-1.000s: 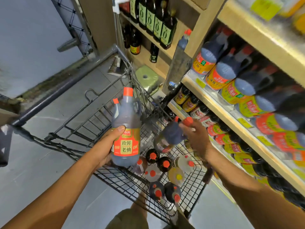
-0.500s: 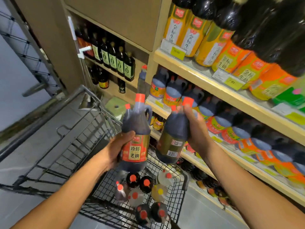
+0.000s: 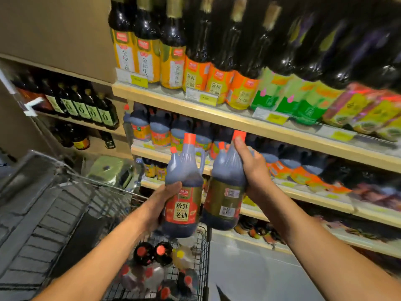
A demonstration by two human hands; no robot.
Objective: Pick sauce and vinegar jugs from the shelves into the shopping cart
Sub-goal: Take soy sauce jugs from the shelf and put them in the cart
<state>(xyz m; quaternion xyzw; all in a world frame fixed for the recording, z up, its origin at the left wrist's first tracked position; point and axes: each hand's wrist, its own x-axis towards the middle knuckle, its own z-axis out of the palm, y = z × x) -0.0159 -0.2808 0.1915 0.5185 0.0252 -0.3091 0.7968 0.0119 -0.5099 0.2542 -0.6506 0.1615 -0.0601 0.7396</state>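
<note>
both hands each grip an upright dark sauce jug, orange-capped: left hand point(image 3: 161, 200) red-labelled jug point(image 3: 184, 192), right hand point(image 3: 252, 168) gold-labelled jug point(image 3: 225, 187).

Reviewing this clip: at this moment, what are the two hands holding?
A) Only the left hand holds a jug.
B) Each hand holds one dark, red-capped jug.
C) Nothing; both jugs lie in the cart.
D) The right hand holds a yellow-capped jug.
B: the left hand grips a red-labelled jug by its body and the right hand grips a second jug, both upright before the shelves.
</note>
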